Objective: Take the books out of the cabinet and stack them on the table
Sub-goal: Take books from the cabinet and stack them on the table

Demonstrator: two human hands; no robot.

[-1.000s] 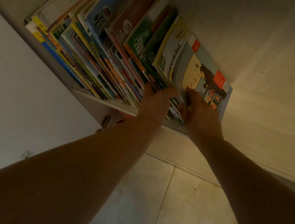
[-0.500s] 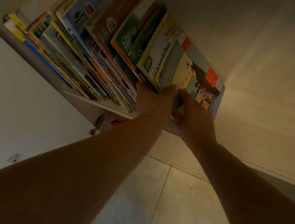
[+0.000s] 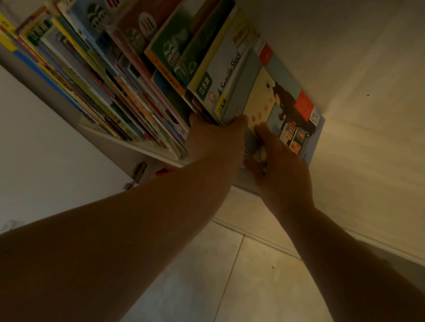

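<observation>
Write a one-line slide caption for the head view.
Both hands, left and right, grasp the blue-covered book at the end of a shelf row.

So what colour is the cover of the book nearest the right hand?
Light blue cover, cream panel, dark animal; head view.

Blue book (image 3: 282,88), dark animal print

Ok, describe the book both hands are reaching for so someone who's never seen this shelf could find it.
Look at the white cabinet shelf packed with thin, colourful books. Go to the row's right end, where the left hand and right hand meet. It is the outermost pale blue book, the only cover showing a dark brown bear beside an orange-red patch.
</observation>
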